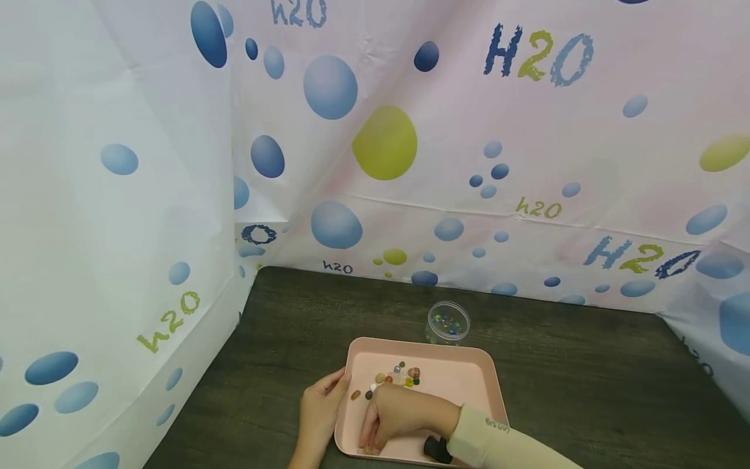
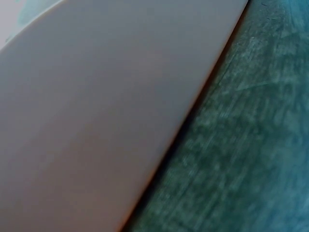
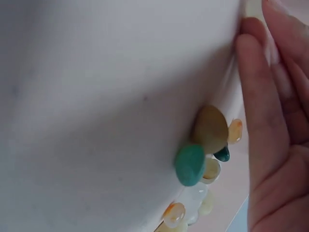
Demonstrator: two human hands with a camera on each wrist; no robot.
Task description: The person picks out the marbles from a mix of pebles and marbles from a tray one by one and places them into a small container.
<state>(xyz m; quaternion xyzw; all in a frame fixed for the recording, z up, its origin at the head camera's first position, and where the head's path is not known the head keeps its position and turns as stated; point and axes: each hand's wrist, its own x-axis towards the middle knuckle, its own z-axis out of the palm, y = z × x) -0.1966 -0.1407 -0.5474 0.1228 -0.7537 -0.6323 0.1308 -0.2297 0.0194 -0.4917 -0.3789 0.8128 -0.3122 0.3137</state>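
Note:
A pink tray [image 1: 463, 378] lies at the table's near side, holding a cluster of small polished stones [image 1: 404, 376] in several colours. My left hand [image 1: 321, 407] holds the tray's left rim, thumb and fingers at the edge. Over the tray's near left corner, my right hand [image 1: 389, 417] points down and pinches a pale stone [image 3: 253, 9] at its fingertips. In the right wrist view a green stone [image 3: 190, 165] and a brownish stone [image 3: 211, 129] lie beside that hand. The left wrist view shows only the tray's pale surface [image 2: 106, 96] and tabletop; the left hand is hidden there.
Just behind the tray stands a clear round jar [image 1: 448, 322] with small coloured glass pieces inside. A dark wooden table [image 1: 586, 391] extends around it. Patterned white sheeting [image 1: 410, 195] closes off the back and sides. A black band [image 1: 437, 449] sits by the right wrist.

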